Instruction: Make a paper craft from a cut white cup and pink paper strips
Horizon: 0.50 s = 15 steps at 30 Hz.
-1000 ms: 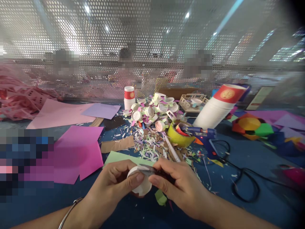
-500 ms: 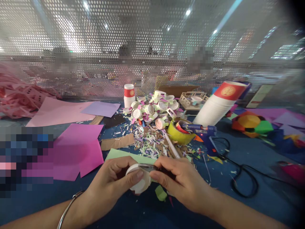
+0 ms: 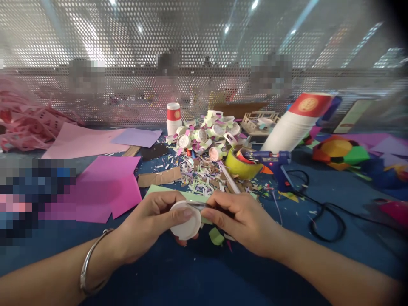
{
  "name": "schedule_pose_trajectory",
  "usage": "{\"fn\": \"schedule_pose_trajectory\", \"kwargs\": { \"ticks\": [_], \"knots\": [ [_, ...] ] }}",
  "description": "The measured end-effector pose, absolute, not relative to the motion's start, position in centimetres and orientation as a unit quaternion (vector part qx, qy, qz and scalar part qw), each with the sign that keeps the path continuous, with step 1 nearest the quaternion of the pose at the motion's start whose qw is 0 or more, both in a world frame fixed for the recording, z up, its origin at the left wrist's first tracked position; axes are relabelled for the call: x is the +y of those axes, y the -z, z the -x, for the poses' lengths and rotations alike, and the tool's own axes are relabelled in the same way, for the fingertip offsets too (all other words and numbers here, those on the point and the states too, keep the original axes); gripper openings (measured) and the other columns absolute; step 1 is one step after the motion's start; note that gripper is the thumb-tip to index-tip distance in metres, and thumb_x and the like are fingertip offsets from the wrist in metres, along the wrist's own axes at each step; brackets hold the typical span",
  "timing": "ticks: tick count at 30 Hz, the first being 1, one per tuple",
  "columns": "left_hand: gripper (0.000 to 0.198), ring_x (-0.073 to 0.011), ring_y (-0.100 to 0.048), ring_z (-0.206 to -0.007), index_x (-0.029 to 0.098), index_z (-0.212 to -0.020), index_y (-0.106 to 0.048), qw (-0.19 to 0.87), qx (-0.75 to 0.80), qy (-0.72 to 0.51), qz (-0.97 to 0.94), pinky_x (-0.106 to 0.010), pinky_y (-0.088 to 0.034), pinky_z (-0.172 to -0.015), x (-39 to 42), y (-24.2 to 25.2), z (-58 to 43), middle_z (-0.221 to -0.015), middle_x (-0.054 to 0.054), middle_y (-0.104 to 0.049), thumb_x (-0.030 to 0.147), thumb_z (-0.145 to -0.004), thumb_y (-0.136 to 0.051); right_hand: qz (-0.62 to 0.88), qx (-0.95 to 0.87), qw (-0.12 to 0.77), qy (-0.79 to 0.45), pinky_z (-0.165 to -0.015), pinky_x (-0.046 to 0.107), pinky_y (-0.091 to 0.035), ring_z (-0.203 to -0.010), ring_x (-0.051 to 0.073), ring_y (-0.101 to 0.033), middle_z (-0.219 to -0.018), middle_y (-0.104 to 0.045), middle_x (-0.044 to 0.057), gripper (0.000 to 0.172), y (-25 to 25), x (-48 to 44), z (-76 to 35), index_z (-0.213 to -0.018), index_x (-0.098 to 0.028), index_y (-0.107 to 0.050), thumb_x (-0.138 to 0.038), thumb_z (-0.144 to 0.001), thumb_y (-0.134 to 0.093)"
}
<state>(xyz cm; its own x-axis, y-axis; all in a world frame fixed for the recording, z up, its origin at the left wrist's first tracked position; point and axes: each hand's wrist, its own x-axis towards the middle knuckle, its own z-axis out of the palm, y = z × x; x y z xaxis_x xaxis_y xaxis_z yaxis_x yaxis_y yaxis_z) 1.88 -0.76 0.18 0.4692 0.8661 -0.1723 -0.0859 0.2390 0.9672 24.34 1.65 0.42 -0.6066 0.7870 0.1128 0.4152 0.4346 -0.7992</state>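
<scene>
My left hand (image 3: 159,219) is closed around a white paper cup base (image 3: 188,225), a shallow round piece with its flat circular face toward me. The left thumb presses on its face near the upper edge, and fingertips show beneath it. My right hand (image 3: 237,219) is closed in a pinch on a thin metal blade (image 3: 196,205). This blade lies along the upper rim of the cup base; its handle is hidden in my fingers, so the kind of tool is unclear. Below the hands is a small green paper scrap (image 3: 216,236).
Beyond my hands lie paper shreds (image 3: 204,180) and a heap of cut cup pieces (image 3: 216,131). A blue glue gun (image 3: 277,163) rests by a yellow-green bowl (image 3: 240,168), its black cord (image 3: 330,206) looping right. Stacked paper cups (image 3: 288,131) lean behind; magenta paper (image 3: 105,187) lies left.
The view has tilted down slightly, so the table's things appear higher. In my hands the cup base has turned its round face more toward me. Both hands keep their hold.
</scene>
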Motion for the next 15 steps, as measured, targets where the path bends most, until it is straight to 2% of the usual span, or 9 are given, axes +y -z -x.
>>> {"fn": "schedule_pose_trajectory", "kwargs": {
  "ticks": [5,15],
  "knots": [
    [0.022,-0.0127,-0.065,-0.065,0.013,-0.08,-0.067,0.683,0.382,-0.36,-0.507,-0.02,-0.052,-0.058,-1.17,-0.35,-2.17,-0.074,-0.006,-0.073,0.033,-0.09,-0.067,0.37,-0.82,0.257,-0.353,-0.048,0.021,-0.032,-0.052,0.008,-0.041,-0.057,-0.046,-0.005,0.037,-0.73,1.34,-24.32,-0.074,-0.019,-0.057,-0.047,-0.096,-0.051],
    [0.019,-0.0129,-0.067,-0.066,0.014,-0.078,-0.067,0.703,0.392,-0.359,-0.473,-0.018,-0.051,-0.056,-1.46,-0.39,-2.45,-0.075,-0.004,-0.073,0.03,-0.088,-0.068,0.373,-0.828,0.249,-0.336,-0.049,0.022,-0.032,-0.051,0.008,-0.042,-0.057,-0.049,-0.005,0.037,-0.4,1.43,-24.38,-0.078,-0.018,-0.061,-0.049,-0.096,-0.051]
  ]
}}
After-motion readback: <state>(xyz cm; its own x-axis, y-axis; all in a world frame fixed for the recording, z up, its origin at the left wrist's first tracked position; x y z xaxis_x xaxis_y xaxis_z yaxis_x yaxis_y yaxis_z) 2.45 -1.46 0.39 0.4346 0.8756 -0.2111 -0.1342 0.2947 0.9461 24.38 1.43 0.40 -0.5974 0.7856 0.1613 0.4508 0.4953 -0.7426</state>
